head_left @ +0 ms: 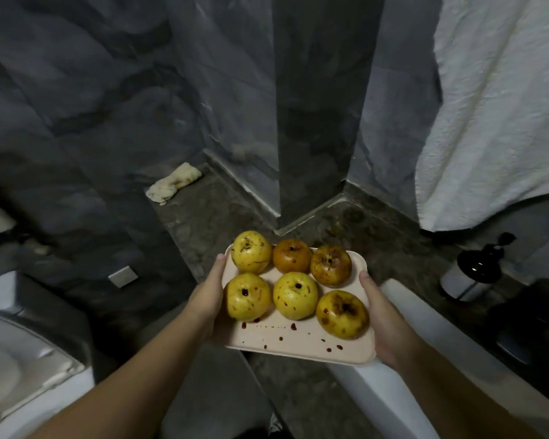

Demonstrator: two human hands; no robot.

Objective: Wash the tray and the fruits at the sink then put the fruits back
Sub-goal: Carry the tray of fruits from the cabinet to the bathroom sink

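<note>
A person carries a pale beige, shallow rectangular pulp tray (pixel 298 342) level in front of them, above a dark stone floor. The left hand (pixel 208 299) grips the tray's left edge, thumb on the rim; the right hand (pixel 379 315) grips the right edge likewise. On the tray sit six round yellow-to-brown spotted fruits (pixel 295 299) in two rows of three, with dark red drips nearer the person. The tray looks light and slightly flexible, the fruits free to roll, so support under both sides seems wise. A white basin edge (pixel 403 315) lies just right of the tray.

Matt pulpy tray (pixel 298 343), glossy blotched fruits (pixel 295 300), rough terry towel (pixel 495 106), polished marble walls (pixel 92 90).
</note>
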